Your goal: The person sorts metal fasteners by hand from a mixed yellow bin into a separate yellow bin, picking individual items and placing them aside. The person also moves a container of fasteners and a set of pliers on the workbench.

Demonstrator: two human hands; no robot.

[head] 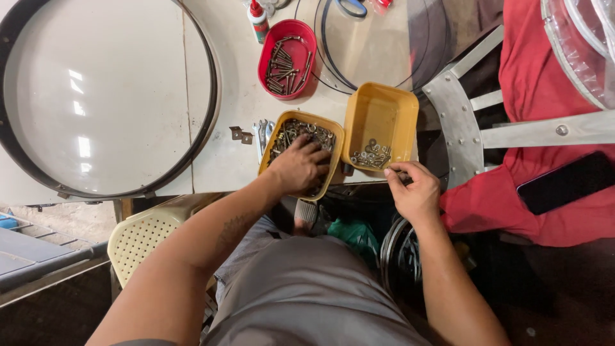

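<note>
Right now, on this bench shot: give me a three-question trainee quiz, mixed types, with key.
1. True or false: the left hand is inside the yellow plastic tray of small brass-coloured hardware.
2. Which container holds the long bolts? A) the red oval plastic tub B) the yellow rectangular tray of washers C) the cream perforated plastic chair
3. Fill in: the right hand is closed at the near edge of the tray of ____.

Key: 1 true; 2 A; 3 washers.
</note>
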